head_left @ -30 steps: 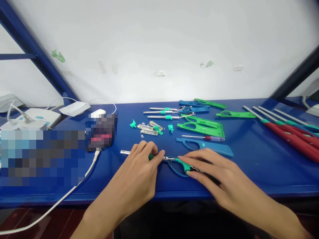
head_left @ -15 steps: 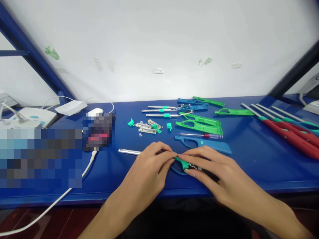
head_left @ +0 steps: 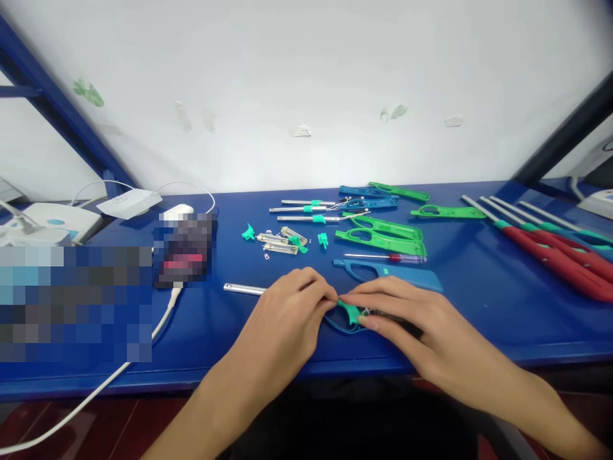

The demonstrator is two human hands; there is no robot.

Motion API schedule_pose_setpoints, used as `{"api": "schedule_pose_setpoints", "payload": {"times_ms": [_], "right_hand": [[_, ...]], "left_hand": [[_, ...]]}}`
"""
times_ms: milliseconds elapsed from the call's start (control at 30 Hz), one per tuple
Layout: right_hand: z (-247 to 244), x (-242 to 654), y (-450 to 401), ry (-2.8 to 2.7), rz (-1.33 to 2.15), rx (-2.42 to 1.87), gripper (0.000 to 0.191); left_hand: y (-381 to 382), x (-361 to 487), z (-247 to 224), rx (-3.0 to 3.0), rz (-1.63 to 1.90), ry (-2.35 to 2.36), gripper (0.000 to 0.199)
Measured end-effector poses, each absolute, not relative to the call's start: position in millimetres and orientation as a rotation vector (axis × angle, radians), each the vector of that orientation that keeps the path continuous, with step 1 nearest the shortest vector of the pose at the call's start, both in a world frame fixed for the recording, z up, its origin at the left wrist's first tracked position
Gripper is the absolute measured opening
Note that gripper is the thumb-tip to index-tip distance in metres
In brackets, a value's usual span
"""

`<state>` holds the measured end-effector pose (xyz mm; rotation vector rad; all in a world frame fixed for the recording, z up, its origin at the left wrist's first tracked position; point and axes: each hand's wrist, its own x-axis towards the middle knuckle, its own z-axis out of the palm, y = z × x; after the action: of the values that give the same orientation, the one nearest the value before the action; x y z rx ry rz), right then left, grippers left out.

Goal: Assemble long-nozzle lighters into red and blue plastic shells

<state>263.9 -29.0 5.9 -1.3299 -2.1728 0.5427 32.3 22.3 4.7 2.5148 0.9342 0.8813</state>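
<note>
My left hand [head_left: 287, 313] is closed, its fingertips pinched on a long-reach lighter half-shell at the table's front. The blue trigger guard [head_left: 338, 327] of that half-shell shows below my fingers, and a metal lighter tube [head_left: 242, 289] sticks out to the left. A green trigger [head_left: 351, 313] sits inside the guard. My right hand [head_left: 416, 319] pinches this trigger between thumb and fingers, with thin white wires [head_left: 366, 311] beside it. The rest of the shell is hidden under my right hand. Just behind lies another blue half-shell [head_left: 419, 278].
Behind are a screwdriver [head_left: 407, 258], green half-shells [head_left: 400, 244], clear fuel tanks [head_left: 280, 248], a loose green trigger [head_left: 322, 240] and metal tubes [head_left: 299, 209] with wires. Lighters with red handles [head_left: 560, 262] lie at right. A white cable [head_left: 165, 319] and blurred phone-like object [head_left: 186, 249] occupy the left.
The view has shifted slightly. My right fingertips have moved a little on the green trigger, and the white wires lie differently. Both hands keep their pinch.
</note>
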Motion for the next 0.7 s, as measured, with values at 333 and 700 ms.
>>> {"api": "schedule_pose_setpoints", "payload": {"times_ms": [333, 700], "right_hand": [[10.4, 262.6, -21.5, -2.123, 0.629, -1.315, 0.032], [5.6, 262.4, -21.8, -2.014, 0.666, -1.388, 0.037]], "left_hand": [[23.2, 30.9, -4.9, 2.553, 0.855, 0.930, 0.024], [3.8, 33.5, 9.4, 2.573, 0.914, 0.786, 0.020]]}}
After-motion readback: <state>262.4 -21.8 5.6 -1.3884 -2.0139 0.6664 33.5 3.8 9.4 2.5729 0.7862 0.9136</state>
